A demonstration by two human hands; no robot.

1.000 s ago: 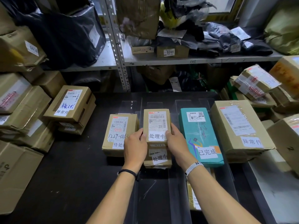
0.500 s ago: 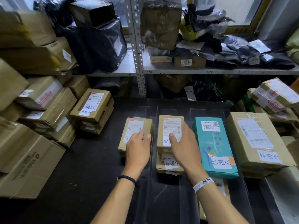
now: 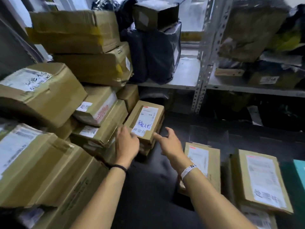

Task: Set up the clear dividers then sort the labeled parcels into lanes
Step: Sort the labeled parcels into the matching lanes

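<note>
The tall box pile [image 3: 41, 96] on the left could slide if bumped. Grey shelves [image 3: 184, 75] stand behind the dark desk [image 3: 148, 187]. The parcel with blue writing [image 3: 145, 123] tops a small stack beside the pile. The left hand [image 3: 127, 144] and right hand [image 3: 170, 142] reach for it, fingers wide, holding nothing.

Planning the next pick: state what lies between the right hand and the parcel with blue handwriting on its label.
Head view: nothing. The right hand points its forefinger almost at the parcel with blue handwriting; only dark tabletop shows in the gap.
</note>
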